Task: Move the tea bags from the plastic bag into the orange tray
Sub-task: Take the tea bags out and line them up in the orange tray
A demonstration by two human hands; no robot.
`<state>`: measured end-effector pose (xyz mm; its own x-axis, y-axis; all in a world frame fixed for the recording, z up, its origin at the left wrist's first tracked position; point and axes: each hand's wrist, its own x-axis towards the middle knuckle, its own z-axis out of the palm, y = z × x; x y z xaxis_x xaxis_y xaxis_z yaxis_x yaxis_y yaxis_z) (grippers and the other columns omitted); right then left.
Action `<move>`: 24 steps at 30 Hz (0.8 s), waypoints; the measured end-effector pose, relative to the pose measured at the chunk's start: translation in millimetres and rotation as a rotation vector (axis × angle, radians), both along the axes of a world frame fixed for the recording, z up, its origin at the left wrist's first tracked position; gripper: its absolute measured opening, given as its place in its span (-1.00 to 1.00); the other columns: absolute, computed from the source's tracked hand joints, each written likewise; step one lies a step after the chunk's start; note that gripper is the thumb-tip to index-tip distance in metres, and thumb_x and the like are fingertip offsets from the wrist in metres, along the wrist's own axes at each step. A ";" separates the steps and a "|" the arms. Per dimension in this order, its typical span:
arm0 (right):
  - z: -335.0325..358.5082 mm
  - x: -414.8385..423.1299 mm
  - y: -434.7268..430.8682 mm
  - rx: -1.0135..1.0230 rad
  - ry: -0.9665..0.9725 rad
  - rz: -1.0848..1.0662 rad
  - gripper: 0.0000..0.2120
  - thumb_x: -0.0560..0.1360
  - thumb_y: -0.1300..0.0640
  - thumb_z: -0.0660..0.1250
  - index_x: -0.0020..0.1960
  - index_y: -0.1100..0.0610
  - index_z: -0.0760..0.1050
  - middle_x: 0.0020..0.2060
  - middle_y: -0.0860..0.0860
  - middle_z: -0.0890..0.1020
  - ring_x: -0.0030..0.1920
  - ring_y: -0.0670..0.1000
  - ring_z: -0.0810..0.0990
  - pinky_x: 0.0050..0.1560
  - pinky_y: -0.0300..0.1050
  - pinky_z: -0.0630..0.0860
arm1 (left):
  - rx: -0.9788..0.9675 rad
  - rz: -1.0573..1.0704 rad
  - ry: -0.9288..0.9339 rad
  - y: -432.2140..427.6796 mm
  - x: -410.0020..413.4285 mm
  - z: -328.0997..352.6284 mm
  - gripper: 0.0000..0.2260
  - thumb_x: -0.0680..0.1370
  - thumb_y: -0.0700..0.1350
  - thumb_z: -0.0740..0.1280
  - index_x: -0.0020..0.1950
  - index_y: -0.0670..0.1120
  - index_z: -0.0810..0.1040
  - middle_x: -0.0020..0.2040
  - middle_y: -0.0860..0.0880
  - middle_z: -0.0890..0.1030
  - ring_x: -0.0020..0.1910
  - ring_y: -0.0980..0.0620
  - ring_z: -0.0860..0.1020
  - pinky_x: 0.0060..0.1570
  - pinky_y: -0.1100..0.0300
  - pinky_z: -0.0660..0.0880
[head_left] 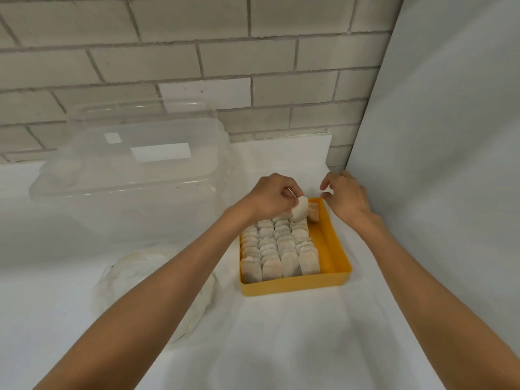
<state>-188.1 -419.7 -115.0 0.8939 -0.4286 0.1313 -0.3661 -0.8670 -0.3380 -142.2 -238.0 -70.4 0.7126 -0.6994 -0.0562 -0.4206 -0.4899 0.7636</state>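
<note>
The orange tray (pixel 334 249) sits on the white table, with several rows of pale tea bags (pixel 278 246) standing upright in its left part. My left hand (pixel 271 197) hovers over the tray's far end and pinches one tea bag (pixel 299 211) above the far row. My right hand (pixel 347 197) floats over the tray's far right corner, fingers loosely curled and holding nothing. The clear plastic bag (pixel 157 285) lies crumpled to the left of the tray, partly hidden by my left forearm.
A large clear plastic container (pixel 132 170) stands at the back left, against the brick wall. A pale grey panel (pixel 439 164) rises close to the tray's right side. White cloth covers the table toward the near edge.
</note>
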 end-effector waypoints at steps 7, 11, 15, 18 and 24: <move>1.8 -13.8 -13.6 0.133 -0.095 0.071 -0.76 0.49 0.34 0.24 0.07 0.13 0.58 0.06 0.11 0.58 0.02 0.07 0.56 0.01 -0.08 0.52 | 0.170 -0.116 0.081 -48.4 19.3 -18.6 -0.86 0.52 -0.29 0.33 0.06 -0.20 0.60 -0.14 -0.17 0.64 -0.23 0.02 0.59 -0.02 0.12 0.57; -0.3 -19.3 -12.3 0.157 -0.091 0.093 -0.74 0.49 0.35 0.23 0.08 0.13 0.59 0.07 0.10 0.60 0.05 0.06 0.57 0.01 -0.11 0.51 | 0.265 -0.144 0.040 -64.3 25.7 -27.0 -0.83 0.50 -0.33 0.33 0.07 -0.23 0.60 -0.23 -0.06 0.57 -0.22 0.02 0.58 -0.02 0.13 0.56; -4.4 -19.9 -11.5 0.165 -0.103 0.102 -0.79 0.51 0.31 0.26 0.06 0.14 0.61 0.07 0.08 0.63 0.04 0.05 0.58 0.04 -0.12 0.51 | 0.332 -0.119 -0.083 -73.8 27.2 -36.1 -0.83 0.48 -0.36 0.33 0.03 -0.21 0.60 -0.11 -0.06 0.53 -0.11 -0.04 0.56 -0.02 0.14 0.54; -5.6 -20.3 -11.4 0.174 -0.106 0.098 -0.80 0.53 0.29 0.26 0.07 0.14 0.61 0.08 0.08 0.64 0.05 0.05 0.58 0.05 -0.15 0.50 | 0.337 -0.064 -0.191 -79.4 26.7 -44.0 -0.84 0.53 -0.33 0.28 0.08 -0.22 0.56 0.04 -0.08 0.51 -0.03 -0.06 0.54 -0.01 0.17 0.53; -9.6 -22.7 -11.5 0.186 -0.111 0.090 -0.80 0.54 0.28 0.26 0.07 0.14 0.61 0.10 0.08 0.63 0.06 0.06 0.58 0.04 -0.17 0.48 | 0.362 -0.033 -0.403 -83.4 15.2 -57.7 -0.83 0.59 -0.28 0.20 0.15 -0.20 0.50 0.13 -0.16 0.50 0.04 -0.11 0.53 -0.07 0.18 0.47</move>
<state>-210.8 -431.2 -124.7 0.9140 -0.3741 0.1571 -0.2422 -0.8137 -0.5285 -127.0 -321.4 -128.2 0.7053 -0.7084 -0.0247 -0.6649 -0.6733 0.3234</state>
